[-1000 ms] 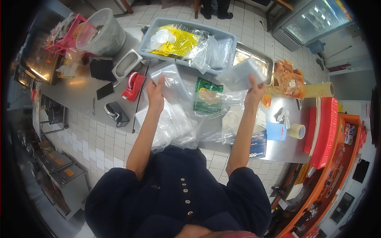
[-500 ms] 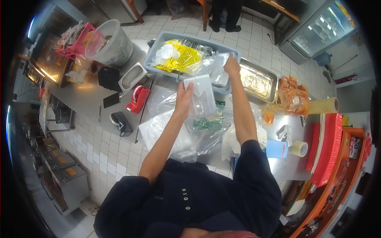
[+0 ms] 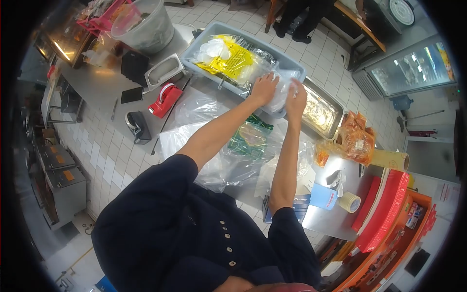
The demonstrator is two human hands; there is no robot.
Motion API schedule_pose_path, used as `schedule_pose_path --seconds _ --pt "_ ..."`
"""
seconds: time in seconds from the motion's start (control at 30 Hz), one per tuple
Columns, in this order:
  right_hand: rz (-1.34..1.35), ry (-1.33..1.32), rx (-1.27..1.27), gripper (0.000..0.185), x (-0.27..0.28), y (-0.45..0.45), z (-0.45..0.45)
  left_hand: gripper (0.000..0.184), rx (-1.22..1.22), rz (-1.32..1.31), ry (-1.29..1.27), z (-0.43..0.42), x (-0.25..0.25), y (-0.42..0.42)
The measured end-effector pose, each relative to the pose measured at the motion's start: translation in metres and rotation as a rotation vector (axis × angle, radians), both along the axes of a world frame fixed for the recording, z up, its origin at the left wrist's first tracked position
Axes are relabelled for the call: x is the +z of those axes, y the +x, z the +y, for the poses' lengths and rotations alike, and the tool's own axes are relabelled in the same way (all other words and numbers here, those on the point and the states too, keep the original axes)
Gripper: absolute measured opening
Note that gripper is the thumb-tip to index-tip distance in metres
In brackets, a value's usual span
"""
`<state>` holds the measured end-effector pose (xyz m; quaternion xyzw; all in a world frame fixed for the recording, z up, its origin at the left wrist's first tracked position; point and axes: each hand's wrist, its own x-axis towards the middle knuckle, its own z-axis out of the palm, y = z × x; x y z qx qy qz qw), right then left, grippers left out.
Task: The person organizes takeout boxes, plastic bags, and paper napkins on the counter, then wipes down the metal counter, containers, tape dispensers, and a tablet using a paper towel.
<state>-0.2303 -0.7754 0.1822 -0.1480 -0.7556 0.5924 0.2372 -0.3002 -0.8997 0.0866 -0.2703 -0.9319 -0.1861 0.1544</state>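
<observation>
Clear plastic bags (image 3: 280,97) lie bunched at the right end of a grey-blue tub (image 3: 192,64). My left hand (image 3: 265,89) rests on their left side, its fingers extended over the plastic. On the other side, my right hand (image 3: 296,100) has its fingers curled at the bags' edge; its fingertips are slightly blurred. Yellow printed bags (image 3: 239,61) and a white bundle (image 3: 214,49) fill the rest of the tub. Below my wrists, more clear plastic (image 3: 194,109) and a green printed packet (image 3: 250,136) are spread on the metal table.
A metal tray (image 3: 323,109) adjoins the tub, with bags of orange food (image 3: 356,138) beyond it. A red tape dispenser (image 3: 165,100), black dispenser (image 3: 137,127) and metal pan (image 3: 164,71) stand left. Tape (image 3: 349,202) lies right. Another person's legs (image 3: 296,17) show behind.
My left hand has moved from above the table up to the tub, and the flat clear plastic stack it held is no longer in it. My right hand has shifted lower. The view has turned.
</observation>
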Motion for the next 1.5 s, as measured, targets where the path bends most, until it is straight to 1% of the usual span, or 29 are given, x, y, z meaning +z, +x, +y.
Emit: schedule_pose_path --seconds 0.03,0.07,0.1,0.13,0.2,0.27,0.33,0.37,0.4,0.47,0.53,0.57,0.6,0.67,0.73,0.77,0.8,0.87,0.93,1.0,1.03,1.07,1.1,1.13,1.17,1.27,1.3,1.37,1.5 --pt "-0.017 0.377 0.089 0.03 -0.015 0.0 -0.001 0.056 0.002 0.003 0.001 -0.002 -0.01 -0.006" --pt "-0.034 0.75 0.173 0.031 -0.03 -0.002 -0.002 0.051 -0.078 -0.158 0.238 -0.006 -0.019 -0.013" --pt "-0.079 0.795 0.228 0.03 -0.035 -0.001 -0.006 0.046 -0.157 -0.324 0.473 -0.011 -0.024 -0.015" --pt "-0.081 0.789 0.229 0.03 -0.044 0.0 -0.009 0.046 -0.155 -0.328 0.468 -0.02 -0.003 -0.007" --pt "-0.141 1.042 0.229 0.028 -0.059 -0.003 -0.011 0.041 -0.179 -1.013 0.86 -0.043 0.081 0.018" --pt "-0.172 1.121 0.28 0.027 -0.061 -0.016 -0.011 0.034 -0.176 -0.958 0.855 -0.066 0.1 0.03" --pt "-0.206 1.201 0.324 0.027 -0.055 -0.026 -0.019 0.032 -0.098 -0.597 0.789 -0.087 0.102 0.034" --pt "-0.368 1.272 0.349 0.028 -0.049 -0.033 -0.024 0.032 -0.094 -0.588 0.788 -0.099 0.105 0.034" --pt "-0.532 1.34 0.374 0.028 -0.044 -0.037 -0.029 0.027 0.001 -0.434 0.682 -0.112 0.103 0.034" --pt "-0.49 1.347 0.352 0.029 -0.062 -0.041 -0.035 0.022 0.098 -0.268 0.572 -0.136 0.099 0.028" --pt "-0.454 1.36 0.322 0.03 -0.064 -0.041 -0.031 0.036 0.127 -0.141 0.258 -0.152 0.089 0.01" --pt "-0.442 1.286 0.38 0.03 -0.061 -0.039 -0.026 0.039 0.129 0.055 0.055 -0.151 0.074 0.001" --pt "-0.437 1.215 0.442 0.031 -0.057 -0.034 -0.019 0.039 0.134 0.054 0.068 -0.153 0.066 -0.008" --pt "-0.421 1.115 0.49 0.03 -0.052 -0.037 -0.004 0.033 0.085 0.272 -0.218 -0.156 0.057 -0.027" --pt "-0.421 1.004 0.538 0.03 -0.05 -0.023 0.003 0.027 0.108 0.127 -0.311 -0.155 0.075 -0.042" --pt "-0.232 0.855 0.411 0.029 -0.044 -0.011 0.003 0.021 0.13 -0.014 -0.415 -0.154 0.085 -0.044" --pt "-0.048 0.699 0.281 0.029 -0.035 0.001 0.0 0.014 0.078 0.129 -0.254 -0.157 0.092 -0.042" --pt "0.034 0.476 0.149 0.029 -0.001 0.046 -0.011 0.012 -0.047 0.332 0.031 -0.159 0.114 -0.028" --pt "-0.06 -0.16 0.188 0.032 0.014 0.087 -0.021 0.013 -0.138 0.439 0.264 -0.158 0.138 0.0" --pt "-0.055 -0.274 0.188 0.038 0.041 0.131 -0.057 0.016 -0.242 0.242 0.346 -0.157 0.138 0.055" --pt "-0.046 -0.554 0.221 0.038 0.047 0.152 -0.078 0.015 -0.305 0.125 0.402 -0.155 0.126 0.088" --pt "-0.061 -0.687 0.24 0.037 0.032 0.167 -0.09 0.02 -0.405 0.107 0.296 -0.152 0.117 0.125" --pt "-0.078 -0.82 0.251 0.036 0.017 0.181 -0.101 0.019 -0.549 -0.097 0.287 -0.151 0.117 0.162" --pt "-0.094 -0.838 0.24 0.036 0.003 0.193 -0.109 0.026 -0.693 -0.157 0.182 -0.153 0.11 0.192" --pt "-0.122 -0.754 0.14 0.035 -0.007 0.203 -0.114 0.037 -0.654 -0.2 0.213 -0.161 0.114 0.225" --pt "-0.178 -0.655 -0.227 0.032 -0.014 0.229 -0.096 0.051 -0.256 -0.449 0.359 -0.2 0.11 0.29" --pt "-0.179 -0.64 -0.347 0.031 -0.012 0.24 -0.079 0.051 -0.272 -0.456 0.357 -0.219 0.087 0.299" --pt "-0.111 -0.655 -0.428 0.031 -0.012 0.264 -0.038 0.055 -0.073 -0.957 0.421 -0.247 0.037 0.308" --pt "-0.106 -0.497 -0.464 0.027 0.024 0.275 -0.005 0.065 0.075 -1.106 0.604 -0.223 0.013 0.274"
